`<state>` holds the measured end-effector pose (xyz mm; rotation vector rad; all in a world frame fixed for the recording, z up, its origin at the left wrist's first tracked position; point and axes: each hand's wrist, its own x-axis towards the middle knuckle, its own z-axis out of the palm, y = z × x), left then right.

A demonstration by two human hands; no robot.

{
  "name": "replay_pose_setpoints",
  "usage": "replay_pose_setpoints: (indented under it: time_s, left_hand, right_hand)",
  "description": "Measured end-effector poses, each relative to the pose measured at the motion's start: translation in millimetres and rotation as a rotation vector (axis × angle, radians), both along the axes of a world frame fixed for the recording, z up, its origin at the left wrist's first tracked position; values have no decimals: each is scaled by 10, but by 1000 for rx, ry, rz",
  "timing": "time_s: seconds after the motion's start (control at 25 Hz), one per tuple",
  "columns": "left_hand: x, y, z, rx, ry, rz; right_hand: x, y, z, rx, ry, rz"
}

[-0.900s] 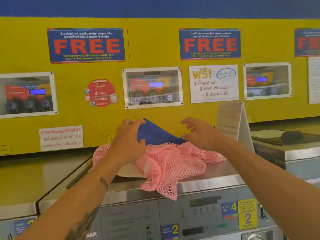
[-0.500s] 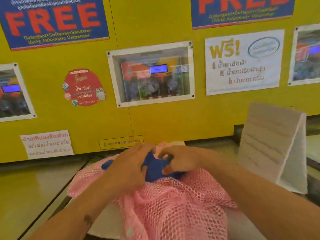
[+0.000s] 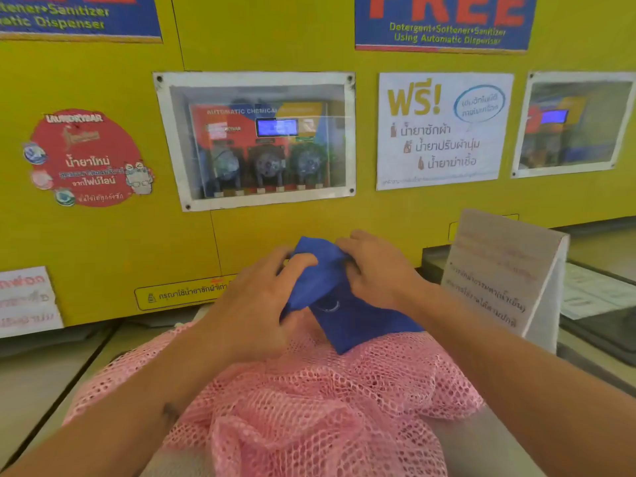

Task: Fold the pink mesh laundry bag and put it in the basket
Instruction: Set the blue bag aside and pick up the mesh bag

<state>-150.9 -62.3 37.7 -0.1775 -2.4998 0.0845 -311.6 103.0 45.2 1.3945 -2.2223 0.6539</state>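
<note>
The pink mesh laundry bag (image 3: pixel 320 401) lies crumpled on top of a washing machine, filling the lower middle of the head view. A blue fabric piece (image 3: pixel 344 311) rises from its far end. My left hand (image 3: pixel 254 304) pinches the blue fabric's left side. My right hand (image 3: pixel 375 270) grips its upper right edge. Both hands are close together above the mesh, holding the blue fabric raised. No basket is in view.
A yellow wall panel (image 3: pixel 309 46) with dispenser windows and posters stands right behind the machine. A folded white sign stand (image 3: pixel 499 270) sits at the right. Another machine's lid (image 3: pixel 605 325) lies further right, and a machine top (image 3: pixel 41 380) at the left.
The view has moved closer and lower over the bag. Both hands came together on the blue fabric and lifted it above the pink mesh.
</note>
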Motion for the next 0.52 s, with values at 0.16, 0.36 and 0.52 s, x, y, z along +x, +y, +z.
replay_pose_setpoints:
  time_s: [0.16,0.36,0.52]
  left_hand:
    - [-519,-83,36,115,-69,2]
    - [-922,-85,-268,185,-536,-45]
    - [-896,-19,-371,248,-638,-111]
  right_hand:
    - [-354,135,53,-132,118,-324]
    - [-472,247,-259,502,-263,-548]
    - [-471,264,-380,597,-366,-401]
